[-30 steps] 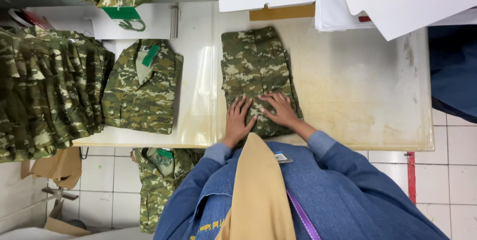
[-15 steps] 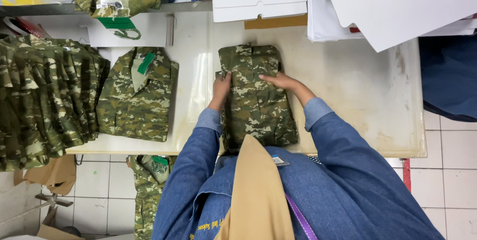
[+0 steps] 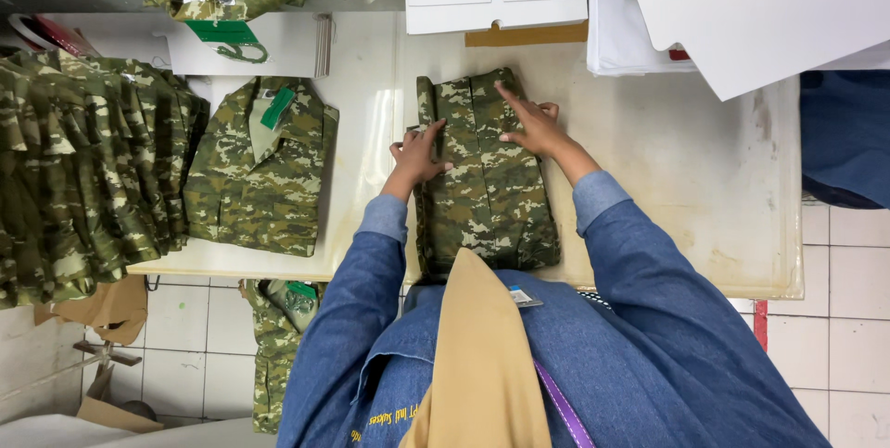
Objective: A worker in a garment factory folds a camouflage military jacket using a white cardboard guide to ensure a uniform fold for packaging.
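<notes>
A: Camouflage garment (image 3: 487, 179) — position?
B: Folded lengthwise, flat on the pale table (image 3: 686, 179), just right of a folded camouflage shirt (image 3: 260, 170).
A: Hands?
B: Left hand (image 3: 417, 156) spread, palm pressed on the garment's left edge. Right hand (image 3: 528, 123) flat, fingers extended, pressing its upper right part. Neither pinches cloth.

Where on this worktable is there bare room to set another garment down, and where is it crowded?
The widest bare patch of table lies right of the folded camouflage garment under both hands, below the white sheets. A narrow strip separates it from the collared camouflage shirt. The left edge, piled with stacked camouflage garments, is crowded.
</notes>
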